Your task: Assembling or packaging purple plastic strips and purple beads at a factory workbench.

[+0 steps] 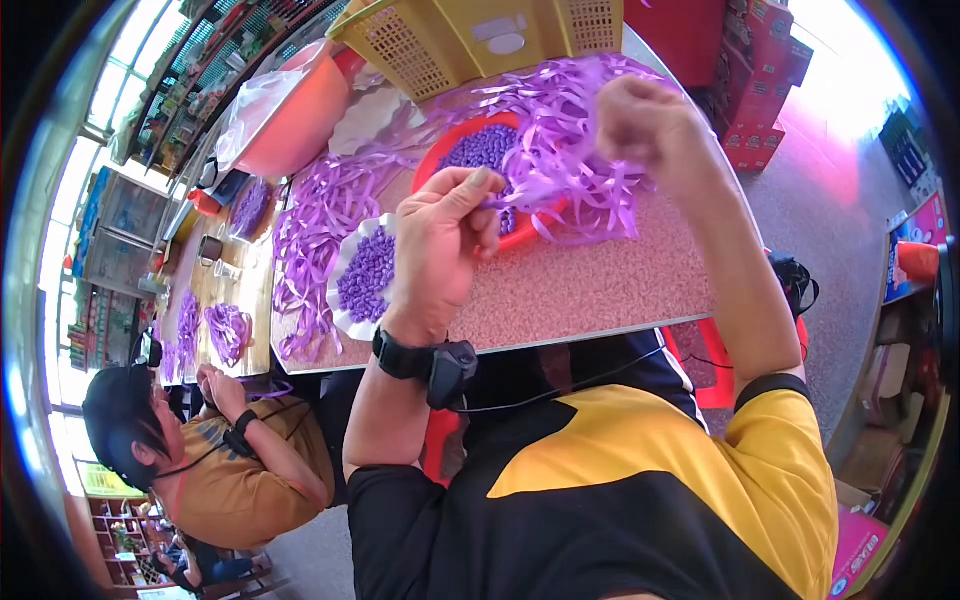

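My left hand [440, 240] is raised over the speckled table [600, 290], its fingers pinched on a purple ribbon strip [520, 190]. My right hand [640, 115] is lifted higher and holds the other end of the ribbon strands. Below them lies a heap of purple ribbon strips [580, 150] around a red bowl [425, 170] filled with small purple folded pieces. A white scalloped dish [338, 290] with more purple pieces sits just left of my left hand.
A yellow plastic basket [470, 40] stands at the table's far edge, beside a pink basin [295, 115] with a clear bag. More ribbon [320, 215] trails left. Another person [230, 440] sits at the left working on ribbon at a wooden table [215, 290]. Red boxes [760, 90] are stacked at right.
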Motion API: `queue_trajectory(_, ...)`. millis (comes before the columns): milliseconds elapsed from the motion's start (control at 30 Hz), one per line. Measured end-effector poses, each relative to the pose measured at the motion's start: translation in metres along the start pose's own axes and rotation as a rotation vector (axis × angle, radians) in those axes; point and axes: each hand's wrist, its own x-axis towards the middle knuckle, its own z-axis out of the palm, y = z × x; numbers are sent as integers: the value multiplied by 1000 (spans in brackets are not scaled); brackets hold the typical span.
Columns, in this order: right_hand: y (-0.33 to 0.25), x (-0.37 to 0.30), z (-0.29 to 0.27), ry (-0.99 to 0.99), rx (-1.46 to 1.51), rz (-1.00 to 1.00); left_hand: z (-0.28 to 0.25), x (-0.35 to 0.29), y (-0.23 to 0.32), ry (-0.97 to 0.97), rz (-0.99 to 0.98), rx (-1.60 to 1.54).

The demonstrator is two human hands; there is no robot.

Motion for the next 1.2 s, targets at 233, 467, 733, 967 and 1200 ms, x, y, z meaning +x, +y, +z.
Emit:
queue_trajectory(233,-16,0,-22,375,-518,-131,5,-1,25,-151,-30,401)
queue_trajectory(467,-8,0,-20,475,-1581,-68,-35,-9,5,-118,-172,436)
queue_trajectory(733,-21,-3,-32,210,-532,8,-58,-22,-4,-162,-268,122)
queue_trajectory(967,-23,-5,-36,184,-636,-70,-56,-15,-9,69,-296,30)
queue_trajectory(1200,-14,-8,-2,165,-852,-267,-27,-21,-7,63,-167,158)
